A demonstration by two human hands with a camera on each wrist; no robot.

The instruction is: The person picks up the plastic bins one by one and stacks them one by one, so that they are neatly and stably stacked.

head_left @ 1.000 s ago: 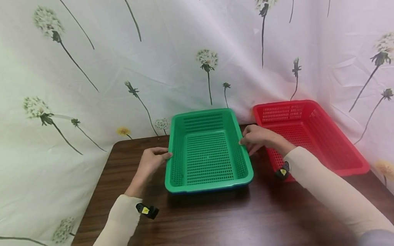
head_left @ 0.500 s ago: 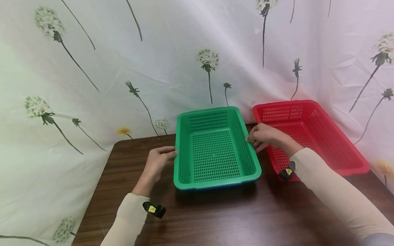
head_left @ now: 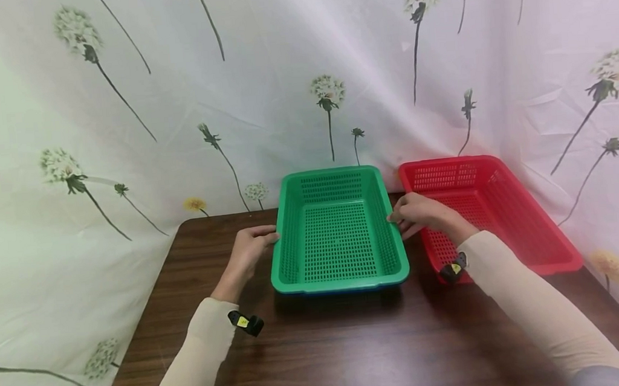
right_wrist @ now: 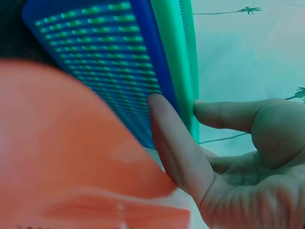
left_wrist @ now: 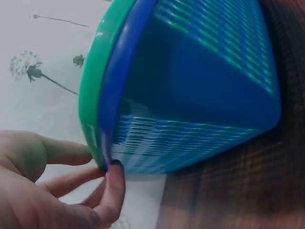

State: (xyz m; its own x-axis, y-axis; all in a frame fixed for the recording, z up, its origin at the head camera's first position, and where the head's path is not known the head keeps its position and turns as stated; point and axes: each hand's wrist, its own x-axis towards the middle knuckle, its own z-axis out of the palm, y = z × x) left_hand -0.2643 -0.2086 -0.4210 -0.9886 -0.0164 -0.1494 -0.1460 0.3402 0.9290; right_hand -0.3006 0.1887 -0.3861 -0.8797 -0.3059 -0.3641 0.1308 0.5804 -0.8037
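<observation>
A green slotted plastic basket [head_left: 338, 245] sits nested inside a blue one [left_wrist: 190, 86], their rims together. My left hand [head_left: 248, 249] pinches both rims at the left side, thumb on the green rim and fingertips under the blue. On the opposite side my right hand [head_left: 420, 211] holds the rims the same way, with a finger against the blue slotted wall [right_wrist: 105, 62]. From the head view the blue basket is almost wholly hidden under the green one. Whether its base touches the table cannot be told.
Close on the right stands a red slotted basket [head_left: 530, 218], partly behind my right hand and forearm; its wall [right_wrist: 62, 143] looms near the right wrist camera. The brown wooden table [head_left: 333, 355] ends at a flower-printed white cloth [head_left: 280, 98] behind the baskets.
The nested green and blue baskets moved right, nearer the red basket, with both hands gripping them. Over the last half second they have stayed almost still. The red basket has not moved.
</observation>
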